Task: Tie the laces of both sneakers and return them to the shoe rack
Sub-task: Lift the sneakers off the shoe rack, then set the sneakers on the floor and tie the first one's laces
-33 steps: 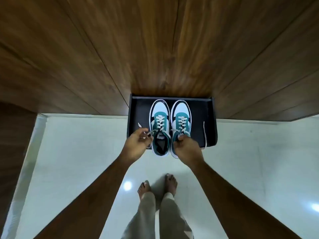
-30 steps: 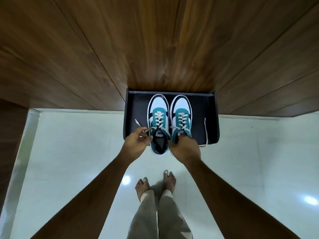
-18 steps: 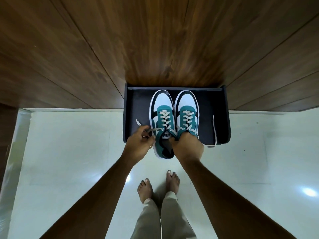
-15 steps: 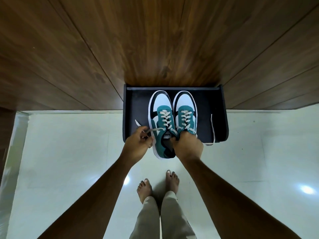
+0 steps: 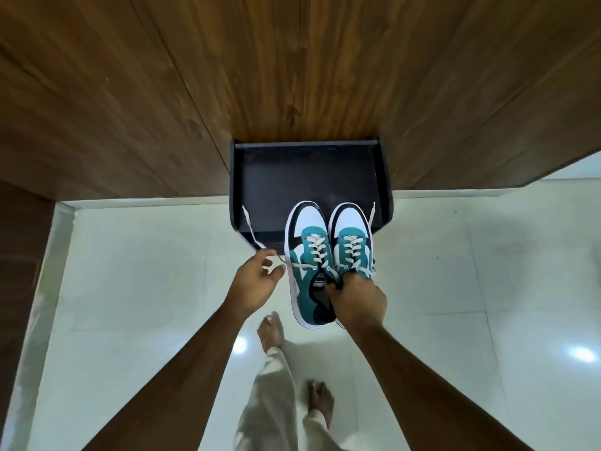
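Two teal, white and black sneakers hang side by side in front of the black shoe rack [image 5: 305,177]. My right hand [image 5: 359,301] is shut on the inner collars of both, the left sneaker [image 5: 307,271] and the right sneaker [image 5: 353,245]. Their white laces are untied. My left hand [image 5: 257,281] pinches a loose lace [image 5: 250,231] of the left sneaker, which trails up and to the left. Another loose lace end [image 5: 371,213] sticks up beside the right sneaker. The rack's shelf is bare.
Dark wooden wall panels [image 5: 292,66] rise behind the rack. A wooden panel [image 5: 19,271] stands at the left. The floor is glossy white tile [image 5: 471,288]. My bare feet [image 5: 271,332] and light trousers are below the hands.
The sneakers have left the rack's shelf and come toward me, held up in my right hand. My left hand came along with the lace. One foot has stepped back.
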